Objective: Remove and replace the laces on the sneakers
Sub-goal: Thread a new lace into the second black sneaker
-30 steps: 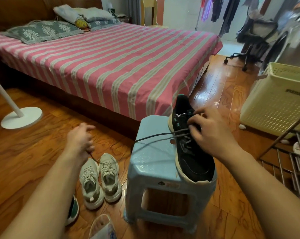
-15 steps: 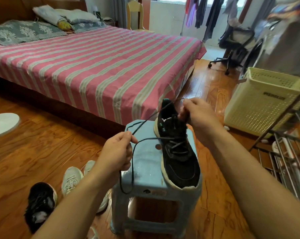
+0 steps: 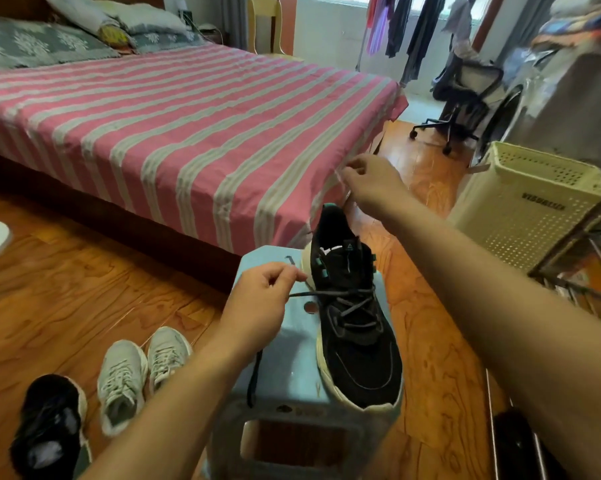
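I see the black sneaker (image 3: 354, 327) on the blue stool (image 3: 292, 386), my left hand (image 3: 257, 303) pinching its dark lace (image 3: 330, 293), my right hand (image 3: 371, 181) up high pinching the other lace end, near the striped bed (image 3: 174, 133)

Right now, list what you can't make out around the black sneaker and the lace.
Head view only:
- Right hand: what its fingers pinch is blurred against the bedspread.
- Lace: hidden inside the left hand.
- Second black shoe: blurred, laces unclear.
- Sneaker on the stool: logo too small.
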